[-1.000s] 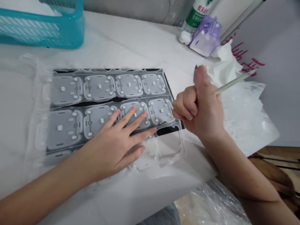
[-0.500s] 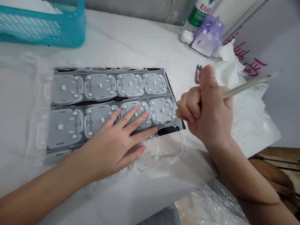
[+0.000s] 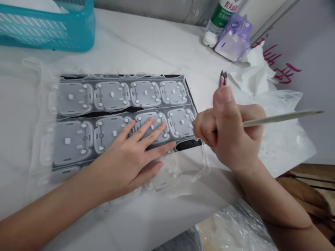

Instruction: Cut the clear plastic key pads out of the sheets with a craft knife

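Note:
My left hand (image 3: 136, 153) lies flat, fingers spread, on a translucent moulded sheet (image 3: 112, 94) patterned with rows of rounded square panels and small white studs. A black mat (image 3: 103, 113) shows beneath the sheet and through its gaps. At the sheet's right edge, my right hand (image 3: 232, 130) is closed in a fist, thumb up, around a slim pale stick-like tool (image 3: 282, 118). The tool's back end sticks out to the right. Its working tip is mostly hidden by my fingers, near the rightmost panel of the second row.
A teal basket (image 3: 78, 33) stands at the back left. Toward the back right are a bottle (image 3: 220, 17), a purple tissue pack (image 3: 234, 38) and pink-handled clippers (image 3: 223, 79). Crumpled tissue (image 3: 253, 75) and a clear plastic bag (image 3: 282, 139) lie to the right of my right hand.
My right hand has shifted slightly left and down, and its wrist has turned. The tool's back end has swung lower. My left hand and the sheet stay almost still.

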Tool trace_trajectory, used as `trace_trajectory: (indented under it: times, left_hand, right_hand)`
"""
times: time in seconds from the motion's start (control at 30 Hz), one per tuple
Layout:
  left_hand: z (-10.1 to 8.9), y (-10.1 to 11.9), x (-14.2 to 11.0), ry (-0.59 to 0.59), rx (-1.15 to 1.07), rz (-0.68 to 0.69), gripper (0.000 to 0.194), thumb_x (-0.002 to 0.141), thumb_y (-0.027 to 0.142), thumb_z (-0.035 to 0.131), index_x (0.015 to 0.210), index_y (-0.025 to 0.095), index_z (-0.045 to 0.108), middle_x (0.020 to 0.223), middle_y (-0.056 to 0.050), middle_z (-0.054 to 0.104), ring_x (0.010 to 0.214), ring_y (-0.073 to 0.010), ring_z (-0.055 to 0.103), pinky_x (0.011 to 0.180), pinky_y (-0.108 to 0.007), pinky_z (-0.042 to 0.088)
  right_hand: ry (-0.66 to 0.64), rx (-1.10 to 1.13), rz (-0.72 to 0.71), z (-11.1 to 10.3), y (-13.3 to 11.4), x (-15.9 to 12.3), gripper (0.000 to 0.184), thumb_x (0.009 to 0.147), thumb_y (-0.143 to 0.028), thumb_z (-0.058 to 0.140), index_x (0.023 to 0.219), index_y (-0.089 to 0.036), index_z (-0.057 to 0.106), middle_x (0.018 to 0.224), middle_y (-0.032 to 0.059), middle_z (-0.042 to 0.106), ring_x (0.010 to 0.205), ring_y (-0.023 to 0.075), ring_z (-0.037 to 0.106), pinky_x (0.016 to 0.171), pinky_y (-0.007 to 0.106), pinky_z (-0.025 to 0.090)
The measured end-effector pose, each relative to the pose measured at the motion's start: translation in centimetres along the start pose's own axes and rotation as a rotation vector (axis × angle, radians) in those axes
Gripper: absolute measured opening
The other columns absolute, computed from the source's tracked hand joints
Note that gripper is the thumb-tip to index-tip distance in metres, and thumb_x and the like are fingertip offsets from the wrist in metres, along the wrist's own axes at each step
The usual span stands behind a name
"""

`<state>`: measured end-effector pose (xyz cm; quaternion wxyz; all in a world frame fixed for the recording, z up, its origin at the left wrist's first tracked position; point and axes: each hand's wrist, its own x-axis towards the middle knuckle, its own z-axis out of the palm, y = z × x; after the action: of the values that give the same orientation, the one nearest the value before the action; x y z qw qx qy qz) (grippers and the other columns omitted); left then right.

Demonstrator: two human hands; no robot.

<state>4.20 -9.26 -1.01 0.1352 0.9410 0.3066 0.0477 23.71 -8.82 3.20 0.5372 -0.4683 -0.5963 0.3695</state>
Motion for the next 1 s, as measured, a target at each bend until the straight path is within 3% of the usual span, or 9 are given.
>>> trace_trajectory:
  times: [0.17, 0.4, 0.6, 0.83, 1.0]
  left_hand:
    - [0.0, 0.1, 0.0, 0.000, 0.011, 0.006, 0.049, 0.093, 0.035, 0.041, 0.142, 0.036, 0.037, 0.154, -0.005, 0.026, 0.141, -0.0343, 0.022, 0.107, -0.061, 0.024]
    - [0.2, 0.0, -0.1, 0.019, 0.012, 0.014, 0.047, 0.095, 0.036, 0.038, 0.141, 0.035, 0.037, 0.153, -0.006, 0.027, 0.141, -0.0349, 0.022, 0.105, -0.063, 0.025]
    - [0.0, 0.1, -0.1, 0.023, 0.008, 0.014, 0.045, 0.094, 0.034, 0.038, 0.139, 0.033, 0.042, 0.152, -0.008, 0.029, 0.140, -0.0349, 0.024, 0.104, -0.064, 0.026]
    - [0.0, 0.0, -0.1, 0.026, 0.021, 0.014, 0.045, 0.094, 0.034, 0.037, 0.139, 0.034, 0.042, 0.152, -0.008, 0.030, 0.140, -0.0349, 0.024, 0.104, -0.064, 0.027]
    - [0.2, -0.1, -0.2, 0.011, 0.043, 0.013, 0.046, 0.095, 0.037, 0.036, 0.141, 0.036, 0.037, 0.154, -0.006, 0.026, 0.141, -0.0343, 0.022, 0.105, -0.063, 0.026]
  right_hand:
    - [-0.129, -0.032, 0.035, -0.7, 0.0, 0.1, 0.061, 0.089, -0.046, 0.052, 0.040, -0.020, 0.029, 0.035, -0.0031, 0.030, 0.033, 0.0089, 0.030, 0.038, 0.028, 0.027]
    - [-0.262, 0.026, 0.008, -2.1, 0.5, 1.4, 0.060, 0.094, -0.036, 0.049, 0.039, -0.018, 0.034, 0.035, -0.0047, 0.027, 0.033, 0.0049, 0.025, 0.038, 0.026, 0.026]
    - [-0.276, 0.009, 0.064, -2.5, 0.3, 1.8, 0.061, 0.094, -0.037, 0.048, 0.038, -0.017, 0.032, 0.034, -0.0046, 0.027, 0.033, 0.0041, 0.024, 0.036, 0.024, 0.022]
    - [-0.371, 0.185, -0.017, -2.3, 1.1, 1.4, 0.062, 0.095, -0.035, 0.047, 0.039, -0.016, 0.027, 0.034, -0.0054, 0.026, 0.031, 0.0030, 0.023, 0.035, 0.023, 0.018]
    - [-0.281, 0.367, 0.007, -1.6, 1.4, 1.2, 0.063, 0.098, -0.031, 0.040, 0.039, -0.015, 0.025, 0.034, -0.0045, 0.023, 0.031, 0.0038, 0.025, 0.035, 0.023, 0.016]
